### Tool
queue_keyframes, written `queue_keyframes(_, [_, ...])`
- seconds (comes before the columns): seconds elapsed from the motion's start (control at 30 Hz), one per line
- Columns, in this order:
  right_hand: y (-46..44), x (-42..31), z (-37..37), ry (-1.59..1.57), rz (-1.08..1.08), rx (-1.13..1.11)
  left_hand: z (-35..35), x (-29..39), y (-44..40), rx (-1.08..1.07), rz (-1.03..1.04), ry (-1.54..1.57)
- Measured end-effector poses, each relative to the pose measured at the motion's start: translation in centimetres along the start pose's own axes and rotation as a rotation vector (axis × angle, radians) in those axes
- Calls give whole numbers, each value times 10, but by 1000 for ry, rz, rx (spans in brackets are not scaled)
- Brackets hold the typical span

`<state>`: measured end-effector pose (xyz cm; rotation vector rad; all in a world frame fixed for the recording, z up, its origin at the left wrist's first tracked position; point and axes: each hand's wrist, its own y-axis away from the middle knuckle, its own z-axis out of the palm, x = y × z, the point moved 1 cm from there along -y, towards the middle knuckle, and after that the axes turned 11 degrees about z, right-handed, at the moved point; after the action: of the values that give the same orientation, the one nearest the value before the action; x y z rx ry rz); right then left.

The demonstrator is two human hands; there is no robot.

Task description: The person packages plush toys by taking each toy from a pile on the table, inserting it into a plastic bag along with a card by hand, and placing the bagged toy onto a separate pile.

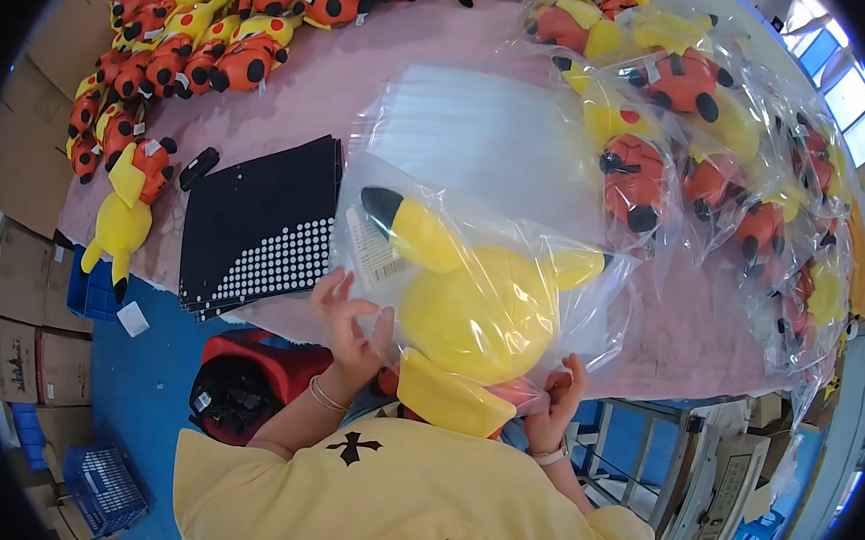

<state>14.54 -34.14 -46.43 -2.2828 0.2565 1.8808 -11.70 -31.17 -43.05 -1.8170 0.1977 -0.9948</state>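
Yellow plush toy [480,313], one, black ear tip, within a clear plastic bag [578,315], before my chest at the near edge of the pink-covered tabletop [311,76], between my hands. Barcode tag [379,251], white, beside that ear: print too small to read. Left grip [350,326]: fingers curled and parted. Right grip [555,404]: fingers bent. Whether either pinches plastic, I cannot tell. Black sheets [260,223], stacked, white-dotted, left. Bagged toys [706,154], right. Carton [17,359], floor left: dark lettering, illegible.

No readable text, barcode label [385,264] by yellow plush [480,308], print too small, carton markings [17,363] illegible
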Motion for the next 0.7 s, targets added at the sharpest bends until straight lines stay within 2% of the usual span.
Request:
queue_keyframes(0.03, [1,0,1,-63,126,26,1,0,0,44,-33,25])
queue_keyframes(0.07, [0,0,1,-63,126,27,2,0,1,89,-66,51])
queue_keyframes(0.2, [-9,1,2,-36,-74,5,-1,8,17,80,-602,422])
queue_keyframes(0.23, [-10,3,0,-32,-103,2,-6,6,21,80,-603,422])
queue_keyframes(0.37, [3,41,-23,96,-44,20,-40,-19,45,-553,-314,204])
queue_keyframes(0.47, [17,51,-33,228,-128,30,-58,-15,62,-526,-289,154])
queue_keyframes(0.53, [28,56,-38,361,-217,40,-74,-7,70,-719,-306,162])
queue_keyframes(0.57, [35,60,-40,361,-213,39,-91,-7,84,-856,-420,197])
queue_keyframes(0.6, [43,65,-42,363,-197,-56,-105,-8,103,-993,-536,232])
queue_keyframes(0.63, [51,71,-43,364,-180,-151,-111,-5,121,-995,-539,230])
queue_keyframes(0.7, [63,73,-45,368,-154,-333,-113,2,140,-1244,-693,73])
